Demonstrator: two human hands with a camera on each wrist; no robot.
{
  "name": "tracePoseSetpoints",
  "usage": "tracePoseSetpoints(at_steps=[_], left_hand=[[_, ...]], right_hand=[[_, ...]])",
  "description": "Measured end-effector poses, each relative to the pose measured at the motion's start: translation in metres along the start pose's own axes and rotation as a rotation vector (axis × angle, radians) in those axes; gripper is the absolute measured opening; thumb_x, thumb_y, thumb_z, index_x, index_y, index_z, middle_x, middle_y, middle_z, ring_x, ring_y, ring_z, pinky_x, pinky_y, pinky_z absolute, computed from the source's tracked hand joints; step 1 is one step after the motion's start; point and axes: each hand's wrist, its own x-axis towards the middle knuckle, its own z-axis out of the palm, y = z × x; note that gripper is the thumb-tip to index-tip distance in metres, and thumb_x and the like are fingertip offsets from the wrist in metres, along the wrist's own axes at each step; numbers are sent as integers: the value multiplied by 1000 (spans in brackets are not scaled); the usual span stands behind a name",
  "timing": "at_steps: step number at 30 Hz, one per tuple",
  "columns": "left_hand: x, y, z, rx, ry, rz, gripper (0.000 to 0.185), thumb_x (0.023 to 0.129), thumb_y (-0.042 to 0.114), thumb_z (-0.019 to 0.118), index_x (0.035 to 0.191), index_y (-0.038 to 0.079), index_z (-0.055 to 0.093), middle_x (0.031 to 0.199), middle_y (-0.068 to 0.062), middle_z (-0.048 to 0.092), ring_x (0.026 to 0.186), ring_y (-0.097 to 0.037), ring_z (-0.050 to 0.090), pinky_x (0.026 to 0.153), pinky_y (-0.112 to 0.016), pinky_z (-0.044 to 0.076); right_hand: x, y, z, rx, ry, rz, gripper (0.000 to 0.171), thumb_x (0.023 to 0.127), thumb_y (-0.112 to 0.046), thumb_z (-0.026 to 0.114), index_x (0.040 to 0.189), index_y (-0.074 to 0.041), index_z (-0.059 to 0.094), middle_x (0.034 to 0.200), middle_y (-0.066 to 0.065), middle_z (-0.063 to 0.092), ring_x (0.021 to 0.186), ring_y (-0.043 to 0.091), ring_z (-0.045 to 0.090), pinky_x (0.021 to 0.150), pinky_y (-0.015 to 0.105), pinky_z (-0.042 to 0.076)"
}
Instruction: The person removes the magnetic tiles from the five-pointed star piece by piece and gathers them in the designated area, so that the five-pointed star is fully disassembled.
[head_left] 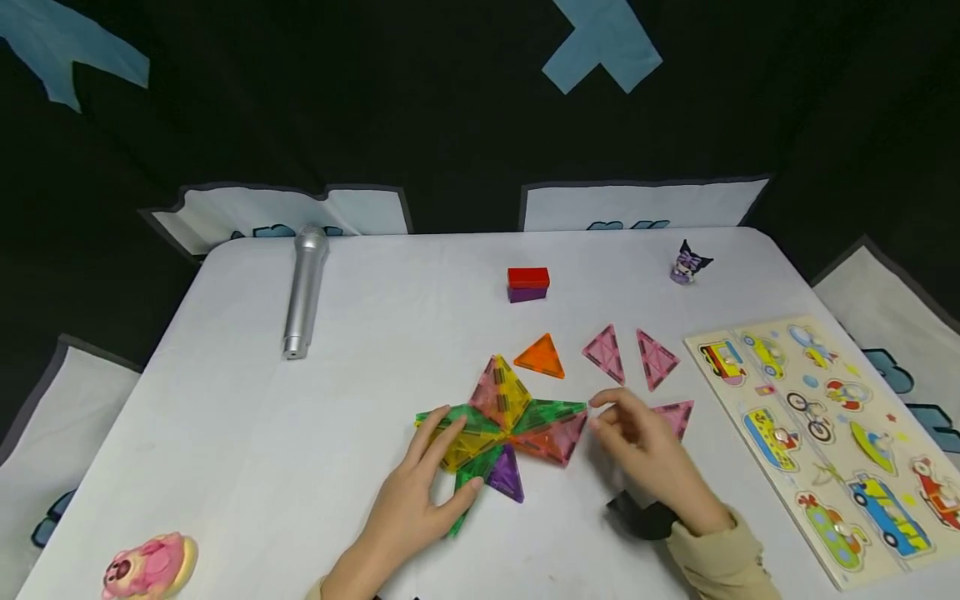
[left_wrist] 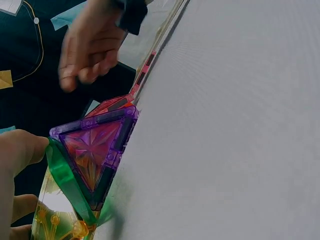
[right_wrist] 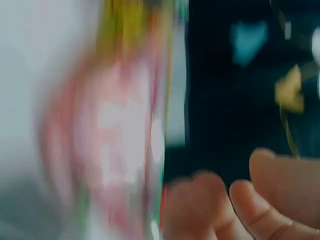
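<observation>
A flat star of translucent magnetic tiles (head_left: 504, 423) lies on the white table (head_left: 300, 467), in green, yellow, pink, red and purple. My left hand (head_left: 438, 467) rests on its left side, with straight fingers on the yellow and green tiles. The left wrist view shows the purple triangle (left_wrist: 95, 150), a green tile (left_wrist: 65, 180) and my left fingers (left_wrist: 20, 150) beside them. My right hand (head_left: 622, 427) hovers, blurred, just right of the star's red tip, fingers loosely curled and holding nothing. It also shows as my right hand (left_wrist: 90, 50). The right wrist view is motion-blurred; only fingers (right_wrist: 250, 200) are clear.
Loose triangles lie behind and right of the star: one orange (head_left: 540, 358) and three pink (head_left: 604, 352), (head_left: 657, 358), (head_left: 677, 414). A vehicle puzzle board (head_left: 825, 433) lies right. Farther back are a red-purple block (head_left: 528, 283), silver microphone (head_left: 305, 292) and small figure (head_left: 688, 262). A pink toy (head_left: 150, 567) sits front left.
</observation>
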Motion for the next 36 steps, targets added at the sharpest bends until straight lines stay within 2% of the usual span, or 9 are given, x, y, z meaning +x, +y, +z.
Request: tracePoseSetpoints(at_steps=[2,4,7,10,14,18,21,28,36], left_hand=[[0,0,0,-5,-1,7,67,80,39,66,139,23,38,145,-1,27,116,-28,46,75,-47,48],[0,0,-1,-7,-1,15,66,81,40,65,138,23,38,145,-2,27,116,-28,46,76,-46,48],[0,-1,-1,4,7,31,63,82,40,63,138,22,39,144,-3,30,116,-27,47,75,-45,48],[1,-3,-1,23,19,52,59,84,37,62,137,21,41,142,-3,33,116,-26,46,76,-44,48],[2,-7,-3,24,33,76,54,84,25,66,134,19,45,137,-3,38,119,-23,43,85,-42,45],[4,-11,-4,14,51,93,55,78,10,72,128,17,50,131,-3,43,119,-20,42,90,-39,41],[8,-13,-5,-8,58,103,54,74,6,74,123,16,53,128,-4,45,118,-20,42,92,-39,40],[11,-14,-10,-52,21,87,52,73,5,73,121,14,54,128,-5,46,119,-23,41,94,-43,37],[10,-18,-16,-74,-8,39,54,72,0,73,120,15,54,128,-6,45,119,-25,41,94,-46,37]], right_hand=[[0,-14,21,120,-155,-46,21,90,-13,57,109,-5,52,82,6,63,64,15,58,54,27,47],[-2,-25,40,192,-282,-46,25,91,-17,55,113,-7,51,87,5,63,69,17,60,57,27,49],[-4,-35,62,203,-359,-40,32,92,-22,54,121,-9,49,91,3,63,71,14,61,61,26,50],[-6,-40,77,148,-313,-23,38,90,-27,57,124,-10,50,90,0,62,73,8,60,62,23,49],[-8,-44,91,95,-230,-32,45,84,-28,64,122,-7,52,86,-2,58,69,3,56,60,21,48],[-10,-45,100,37,-189,-70,48,79,-29,68,119,-7,54,84,-3,52,65,1,51,55,18,45],[-10,-45,102,15,-165,-88,44,80,-25,70,117,-8,55,83,-4,50,65,0,50,54,17,44],[-11,-47,102,45,-169,-72,41,77,-9,70,115,-7,55,81,-3,50,65,3,51,57,18,46],[-15,-51,103,111,-211,-58,41,73,-3,68,112,-8,56,85,-4,52,71,8,51,65,22,48]])
